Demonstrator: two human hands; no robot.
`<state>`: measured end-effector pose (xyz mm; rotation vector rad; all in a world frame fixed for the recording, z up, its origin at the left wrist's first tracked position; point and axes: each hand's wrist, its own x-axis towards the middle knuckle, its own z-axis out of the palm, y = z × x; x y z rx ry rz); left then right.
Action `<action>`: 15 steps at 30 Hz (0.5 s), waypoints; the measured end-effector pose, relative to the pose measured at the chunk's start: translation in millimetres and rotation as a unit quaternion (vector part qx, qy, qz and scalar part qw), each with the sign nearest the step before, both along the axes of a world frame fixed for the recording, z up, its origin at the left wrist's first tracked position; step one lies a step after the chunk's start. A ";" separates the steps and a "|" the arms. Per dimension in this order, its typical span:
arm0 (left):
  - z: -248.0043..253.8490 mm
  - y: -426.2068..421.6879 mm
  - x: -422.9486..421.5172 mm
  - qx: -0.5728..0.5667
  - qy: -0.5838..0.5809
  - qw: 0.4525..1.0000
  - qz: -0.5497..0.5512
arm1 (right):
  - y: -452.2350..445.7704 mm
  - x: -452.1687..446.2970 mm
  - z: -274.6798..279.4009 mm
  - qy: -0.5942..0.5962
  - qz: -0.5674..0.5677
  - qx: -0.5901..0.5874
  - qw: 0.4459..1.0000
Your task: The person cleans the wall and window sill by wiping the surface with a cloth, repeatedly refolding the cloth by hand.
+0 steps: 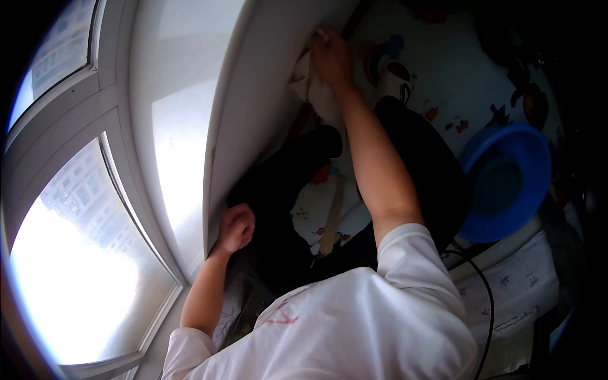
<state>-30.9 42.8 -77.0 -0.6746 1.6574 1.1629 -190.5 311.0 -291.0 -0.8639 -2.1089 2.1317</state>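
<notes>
Cloth (303, 78) at wall (266, 82): right hand (332, 57), fingers clamped on it; left hand (237, 227), fingers curled together.

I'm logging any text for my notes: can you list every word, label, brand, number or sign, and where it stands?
No text can be read.
Red marks on the white shirt: too blurred.
Dark marks on the pale sheet at lower right: too small.
Blue basin: no lettering visible.

From here it looks like a home: a broad window (82, 253) above a white sill (183, 139), and a cartoon-patterned floor mat (443, 76).
</notes>
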 end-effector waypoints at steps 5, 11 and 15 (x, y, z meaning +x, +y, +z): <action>2.7 1.1 0.7 -0.003 0.013 1.000 -0.011 | 4.9 -6.5 -12.8 -0.027 -0.007 0.080 0.996; -1.0 -3.1 3.8 0.019 0.017 1.000 -0.005 | 0.1 -10.4 -32.9 -0.021 -0.019 0.075 0.997; 1.4 -1.3 2.3 0.007 0.011 1.000 0.005 | 11.4 -17.7 -39.1 -0.091 0.004 -0.003 0.996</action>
